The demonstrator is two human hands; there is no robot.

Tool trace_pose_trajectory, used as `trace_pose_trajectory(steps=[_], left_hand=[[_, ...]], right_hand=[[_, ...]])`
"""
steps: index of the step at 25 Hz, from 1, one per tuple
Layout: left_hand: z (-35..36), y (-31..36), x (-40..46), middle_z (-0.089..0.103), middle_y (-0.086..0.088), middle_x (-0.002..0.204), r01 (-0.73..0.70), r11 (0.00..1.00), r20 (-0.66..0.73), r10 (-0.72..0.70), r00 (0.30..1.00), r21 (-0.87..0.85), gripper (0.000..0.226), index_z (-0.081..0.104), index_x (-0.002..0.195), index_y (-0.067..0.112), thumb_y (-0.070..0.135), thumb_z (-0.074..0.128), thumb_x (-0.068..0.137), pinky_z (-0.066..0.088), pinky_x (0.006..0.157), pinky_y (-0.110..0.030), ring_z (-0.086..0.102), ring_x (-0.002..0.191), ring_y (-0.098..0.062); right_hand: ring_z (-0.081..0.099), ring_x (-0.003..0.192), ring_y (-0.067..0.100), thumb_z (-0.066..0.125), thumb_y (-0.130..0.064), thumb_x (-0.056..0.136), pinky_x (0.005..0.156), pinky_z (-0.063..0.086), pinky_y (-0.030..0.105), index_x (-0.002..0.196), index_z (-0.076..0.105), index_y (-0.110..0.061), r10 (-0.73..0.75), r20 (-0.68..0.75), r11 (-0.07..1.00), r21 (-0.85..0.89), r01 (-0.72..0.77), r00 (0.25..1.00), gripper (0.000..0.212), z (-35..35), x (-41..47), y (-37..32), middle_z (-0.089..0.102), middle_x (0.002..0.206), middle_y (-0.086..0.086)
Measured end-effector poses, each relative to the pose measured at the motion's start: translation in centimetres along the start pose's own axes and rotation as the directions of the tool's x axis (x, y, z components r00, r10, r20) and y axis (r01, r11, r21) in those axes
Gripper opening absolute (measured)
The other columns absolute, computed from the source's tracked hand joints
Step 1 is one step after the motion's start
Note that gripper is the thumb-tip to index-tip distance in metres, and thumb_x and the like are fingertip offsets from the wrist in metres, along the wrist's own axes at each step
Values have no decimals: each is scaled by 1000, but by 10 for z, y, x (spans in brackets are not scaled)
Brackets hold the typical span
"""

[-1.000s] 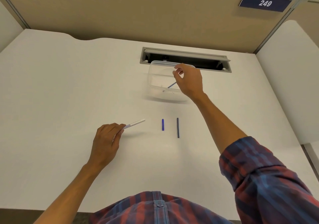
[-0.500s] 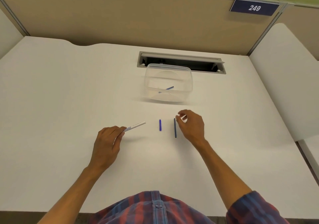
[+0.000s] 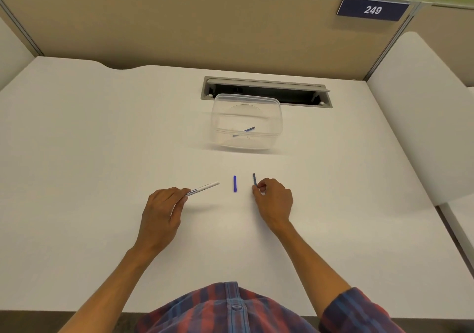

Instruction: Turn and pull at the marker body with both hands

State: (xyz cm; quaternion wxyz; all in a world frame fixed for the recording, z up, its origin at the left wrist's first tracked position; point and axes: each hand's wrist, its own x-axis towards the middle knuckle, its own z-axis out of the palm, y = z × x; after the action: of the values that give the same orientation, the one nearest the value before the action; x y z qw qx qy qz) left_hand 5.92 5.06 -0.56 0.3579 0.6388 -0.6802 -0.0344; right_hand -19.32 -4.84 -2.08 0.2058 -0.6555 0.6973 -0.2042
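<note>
The left hand [image 3: 161,212] holds a white pen [image 3: 205,188] by its near end, fingers curled round it, the barrel pointing away to the right just above the table [image 3: 102,153]; the right hand [image 3: 273,200] pinches the near end of a dark refill [image 3: 254,179] with narrow fingers, the refill lying on the table; a blue cap [image 3: 235,184] lies between the two hands, touching neither; a clear tub [image 3: 246,122] stands farther back near the cable slot [image 3: 266,93], with a blue piece [image 3: 245,131] inside; the step in hand looks like picking up the refill; the next move likely calls for a firm pinch and a clean lift, as the refill is thin.
</note>
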Motion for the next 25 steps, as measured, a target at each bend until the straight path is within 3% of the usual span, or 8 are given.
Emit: trace_pose_trajectory(steps=[4,10,12,17,21,25], left_hand=[[1,5,0,71,-3,97,-2,1000,-4,2,1000,-4,32,69,109,9,26,46,95,41,84,-27,57,90,-16],[-1,9,4,70,-1,97,-9,1000,2,9,1000,3,29,70,107,11,25,47,95,43,83,-31,61,89,-20],[-1,11,5,70,0,97,-3,1000,3,3,1000,-4,27,70,107,11,24,49,94,44,83,-32,61,89,-20],[-1,17,6,70,0,96,-10,1000,3,10,1000,-29,27,70,106,11,24,50,94,44,82,-30,60,89,-17],[-4,25,6,69,1,97,19,999,2,-19,1000,-51,25,71,106,12,22,52,93,41,79,-23,55,89,-12],[-5,27,6,68,3,96,28,998,10,-27,1000,-57,24,70,107,14,22,53,93,42,74,-24,56,86,-13]], right_hand=[[63,74,13,59,-30,90,79,48,33,86,66,-21,16,10,997,69,-16,1000,12,-6,-1,0,71,85,-9],[66,85,0,66,-21,89,71,45,9,89,73,-24,-20,57,873,487,-11,998,8,-31,-19,-6,73,88,-16],[65,89,-1,67,-18,90,73,42,7,93,76,-23,-42,66,823,568,-3,997,10,-40,-28,-10,75,93,-16],[66,93,4,66,-18,92,79,47,24,95,76,-24,-67,81,756,654,-2,994,12,-51,-41,-18,75,95,-13],[65,94,2,65,-18,93,77,43,20,96,75,-24,-92,91,762,647,11,992,12,-53,-48,-23,75,97,-12],[64,94,2,64,-18,93,77,41,17,96,75,-23,-122,86,770,636,39,989,12,-54,-52,-26,74,96,-13]])
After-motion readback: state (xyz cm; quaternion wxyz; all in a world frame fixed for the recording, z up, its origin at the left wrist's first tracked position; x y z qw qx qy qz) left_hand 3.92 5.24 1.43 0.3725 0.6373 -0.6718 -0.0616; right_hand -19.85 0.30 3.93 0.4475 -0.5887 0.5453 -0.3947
